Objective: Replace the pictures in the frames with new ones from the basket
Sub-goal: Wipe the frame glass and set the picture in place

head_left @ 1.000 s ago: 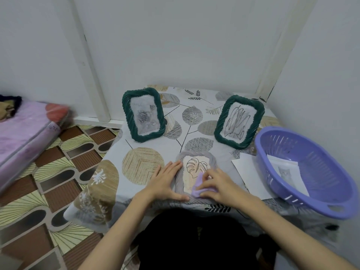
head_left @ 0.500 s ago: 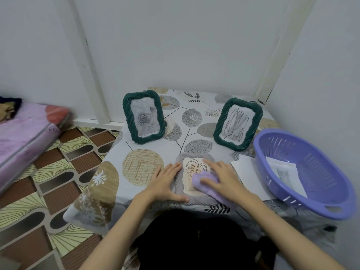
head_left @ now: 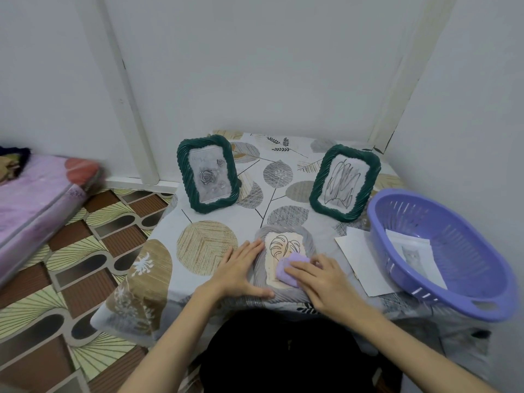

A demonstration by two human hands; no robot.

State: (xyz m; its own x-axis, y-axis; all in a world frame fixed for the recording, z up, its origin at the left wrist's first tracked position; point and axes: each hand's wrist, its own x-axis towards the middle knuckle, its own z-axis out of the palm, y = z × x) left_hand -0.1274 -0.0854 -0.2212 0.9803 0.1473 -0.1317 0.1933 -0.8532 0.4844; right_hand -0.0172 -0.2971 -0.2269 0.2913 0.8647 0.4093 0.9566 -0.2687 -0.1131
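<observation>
A grey frame (head_left: 307, 241) with a leaf drawing lies flat at the table's near edge. My left hand (head_left: 239, 272) rests flat on its left side, fingers straight. My right hand (head_left: 317, 276) presses a lilac cloth (head_left: 289, 268) onto the frame's glass, fingers fairly straight over it. Two green frames stand upright behind: the left green frame (head_left: 208, 173) shows a rose, the right green frame (head_left: 344, 181) a scribbled line drawing. The purple basket (head_left: 425, 290) at the right holds a picture (head_left: 412, 255).
White sheets of paper (head_left: 357, 251) lie between the grey frame and the basket, partly under it. The table (head_left: 207, 245) has a leaf-patterned cloth and stands in a wall corner. A pink mattress (head_left: 31, 194) lies on the patterned floor to the left.
My right hand has slid the lilac cloth across the grey frame's glass, from the lower part upward and back toward the lower right. The left hand has stayed in place.
</observation>
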